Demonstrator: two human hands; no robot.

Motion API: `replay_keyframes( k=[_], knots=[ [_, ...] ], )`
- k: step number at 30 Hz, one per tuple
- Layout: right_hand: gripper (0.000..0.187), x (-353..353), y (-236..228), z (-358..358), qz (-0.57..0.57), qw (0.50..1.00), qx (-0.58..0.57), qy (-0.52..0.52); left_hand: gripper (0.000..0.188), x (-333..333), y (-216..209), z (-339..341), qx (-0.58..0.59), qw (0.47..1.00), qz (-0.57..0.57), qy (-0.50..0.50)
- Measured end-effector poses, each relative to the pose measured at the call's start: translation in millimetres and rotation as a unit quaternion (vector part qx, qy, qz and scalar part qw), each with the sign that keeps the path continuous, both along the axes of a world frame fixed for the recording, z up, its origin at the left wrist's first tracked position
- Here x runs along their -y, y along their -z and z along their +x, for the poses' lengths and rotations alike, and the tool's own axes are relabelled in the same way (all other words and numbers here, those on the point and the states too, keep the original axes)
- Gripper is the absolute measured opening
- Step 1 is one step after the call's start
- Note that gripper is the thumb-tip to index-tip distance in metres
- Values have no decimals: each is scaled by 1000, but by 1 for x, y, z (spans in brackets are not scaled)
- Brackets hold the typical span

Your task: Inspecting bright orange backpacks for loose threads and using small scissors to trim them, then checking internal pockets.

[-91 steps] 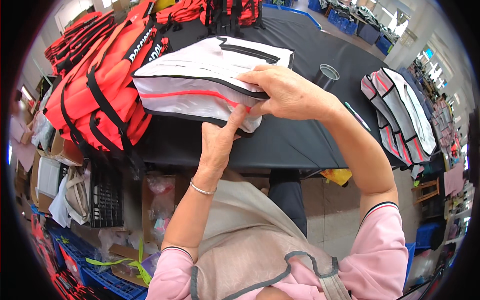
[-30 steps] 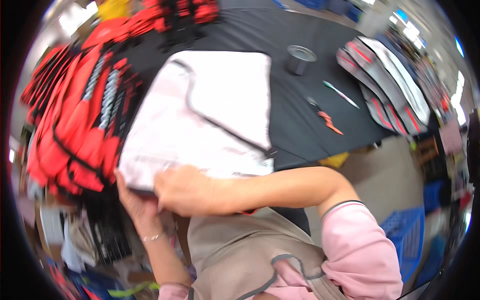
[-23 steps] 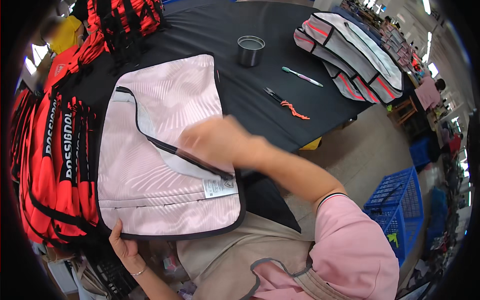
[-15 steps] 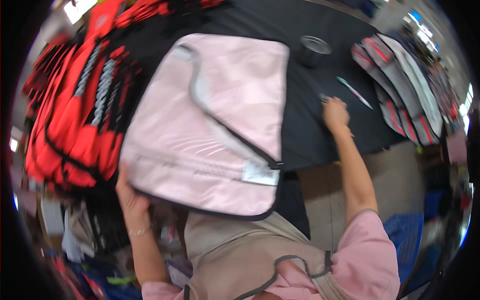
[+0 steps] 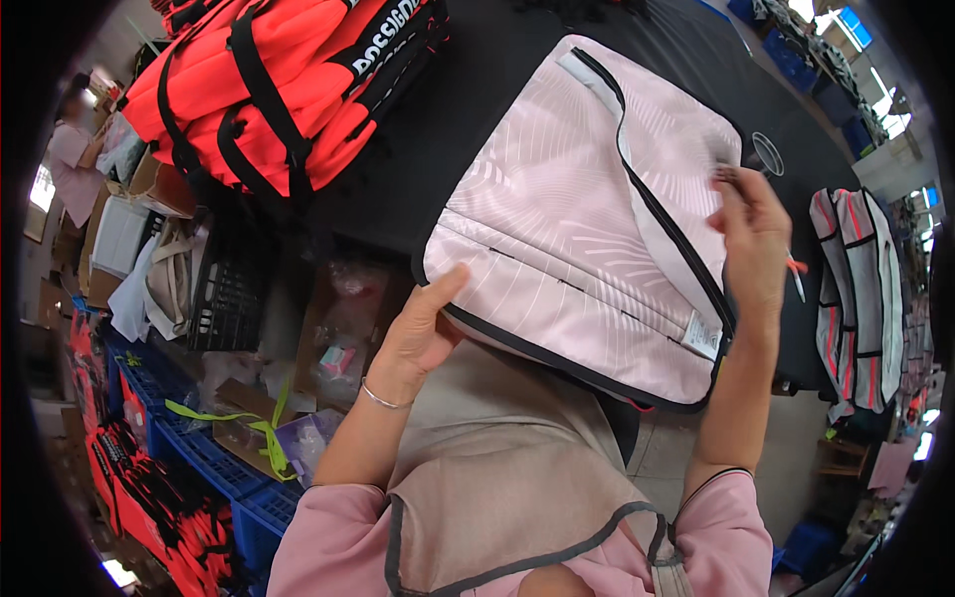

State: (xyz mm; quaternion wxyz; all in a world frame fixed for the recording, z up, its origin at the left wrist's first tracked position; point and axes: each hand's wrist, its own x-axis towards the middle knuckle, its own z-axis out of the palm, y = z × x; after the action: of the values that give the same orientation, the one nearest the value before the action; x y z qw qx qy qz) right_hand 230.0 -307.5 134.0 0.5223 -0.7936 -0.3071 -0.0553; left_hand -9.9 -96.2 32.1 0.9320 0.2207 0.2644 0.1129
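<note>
A pale pink fabric bag panel (image 5: 557,189) with black-bound edges and fine printed lines lies tilted across the dark table in front of me. A long zip (image 5: 652,204) runs slantwise down it, its pale flap turned back. My left hand (image 5: 423,323) grips the panel's near left edge, thumb on top and fingers underneath. Above the panel's right side is my right hand (image 5: 748,224), its fingers curled and slightly blurred. A small dark thing seems to be at its fingertips, too unclear to name.
Red bags with black straps (image 5: 269,99) are piled at the far left. Past my right hand stand a round clear-rimmed container (image 5: 766,154) and a slim pen-like tool (image 5: 798,279). Grey and coral bags (image 5: 856,298) stack on the right. Blue crates (image 5: 204,438) sit lower left.
My right hand has come from the bare table to above the panel's right side. The view has swung left, and the panel appears farther right and turned. My left hand still holds its edge.
</note>
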Motion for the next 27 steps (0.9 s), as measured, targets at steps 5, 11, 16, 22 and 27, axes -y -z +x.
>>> replay_keyframes(
  k=[5, 11, 16, 22, 27],
  knots=[
    [23, -54, 22, -81, -122, 971, 30, -202, 54, 10, 23, 12, 34, 994, 107, -2],
    [25, -45, 32, -89, -77, 986, 6, -150, 51, 35, 27, 22, 147, 989, -28, -15],
    [27, -35, 4, -99, -111, 967, 180, -144, 53, 46, 29, 36, 238, 969, -65, 10],
    [28, -35, -4, -100, -168, 928, 300, -143, 52, 51, 28, 40, 249, 966, -63, 17],
    [27, -42, -3, -98, -175, 914, 333, -154, 52, 53, 31, 41, 237, 970, -51, 1]
  ],
)
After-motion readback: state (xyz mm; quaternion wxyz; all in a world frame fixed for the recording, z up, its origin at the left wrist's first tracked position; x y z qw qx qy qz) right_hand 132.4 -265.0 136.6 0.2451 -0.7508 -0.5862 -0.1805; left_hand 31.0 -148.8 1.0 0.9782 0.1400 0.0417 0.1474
